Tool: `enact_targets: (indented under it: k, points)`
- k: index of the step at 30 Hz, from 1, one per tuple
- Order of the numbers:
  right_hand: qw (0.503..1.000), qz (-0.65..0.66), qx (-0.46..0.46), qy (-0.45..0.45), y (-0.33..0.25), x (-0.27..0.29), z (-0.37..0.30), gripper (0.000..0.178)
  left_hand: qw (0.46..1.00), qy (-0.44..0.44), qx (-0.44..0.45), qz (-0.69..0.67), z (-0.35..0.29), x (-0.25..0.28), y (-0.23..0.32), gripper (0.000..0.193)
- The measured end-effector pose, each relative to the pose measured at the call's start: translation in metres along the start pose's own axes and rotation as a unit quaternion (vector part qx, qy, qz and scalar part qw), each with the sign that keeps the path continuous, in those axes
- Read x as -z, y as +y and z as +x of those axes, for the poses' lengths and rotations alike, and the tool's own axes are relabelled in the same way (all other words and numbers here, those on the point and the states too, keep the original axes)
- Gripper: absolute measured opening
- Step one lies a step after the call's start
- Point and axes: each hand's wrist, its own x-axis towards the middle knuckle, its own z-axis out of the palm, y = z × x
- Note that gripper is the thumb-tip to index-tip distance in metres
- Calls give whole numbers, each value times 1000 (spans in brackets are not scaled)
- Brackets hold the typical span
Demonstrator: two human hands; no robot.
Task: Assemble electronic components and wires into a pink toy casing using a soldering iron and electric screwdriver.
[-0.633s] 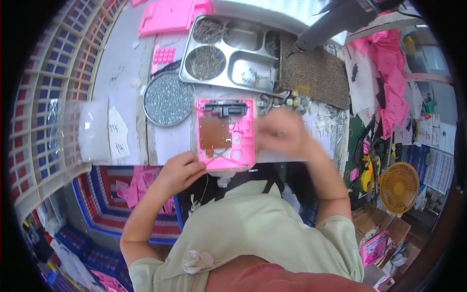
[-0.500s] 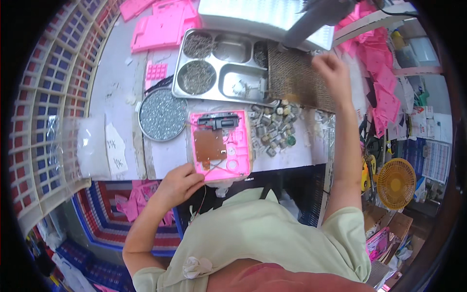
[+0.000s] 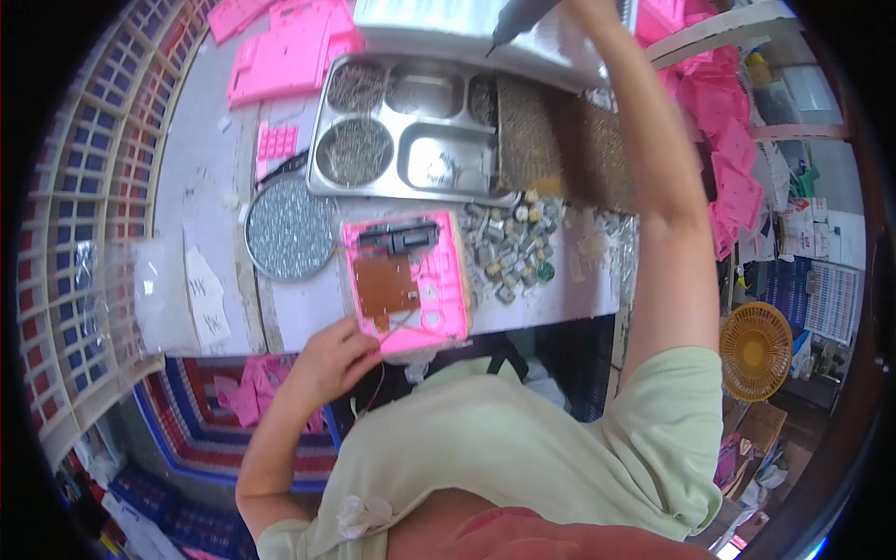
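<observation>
The pink plastic casing (image 3: 455, 297) lies at the table's front edge, with a brown circuit board (image 3: 385, 285) and a black part (image 3: 399, 237) in it. My left hand (image 3: 338, 357) pinches its near left corner, where thin wires hang down. At the far edge of the view, my right hand (image 3: 590, 11) is closed round a dark electric screwdriver (image 3: 525, 17), its thin bit pointing down and left above the steel tray (image 3: 387, 133). The top of this hand is cut off by the frame. Small screws fill some of the tray's compartments.
A round dish of small grey pieces (image 3: 291, 230) stands left of the casing. Small metal blocks (image 3: 511, 245) are heaped to its right. Behind them lies a brown woven mat (image 3: 567, 149). Pink panels (image 3: 291, 56) and a white foam box (image 3: 439, 28) stand at the back.
My right hand has moved up and away, and now has hold of the electric screwdriver, which has swung left. My left hand stays at the casing's corner. The whole view has shifted slightly.
</observation>
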Motion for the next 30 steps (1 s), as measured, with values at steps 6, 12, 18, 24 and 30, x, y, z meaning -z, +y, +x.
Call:
enact_targets:
  k: [6, 12, 18, 24, 30]
  points:
    - [969, 246, 28, 19, -58, 117, -52, 34, 999, -2, 33, 1, -2, -1, 4, 19]
    - [889, 390, -94, -220, -246, 161, -272, 19, 999, 7, 38, -12, 1, -4, 4, 21]
    - [916, 317, 0, -245, -305, 117, -343, 13, 998, 3, 68, -3, -2, -5, 8, 19]
    - [935, 267, 51, -226, -313, 118, -343, 21, 998, 13, 67, 6, -3, -6, 9, 19]
    - [928, 285, 50, -234, -310, 121, -343, 24, 999, 8, 43, 26, 1, -3, 10, 20]
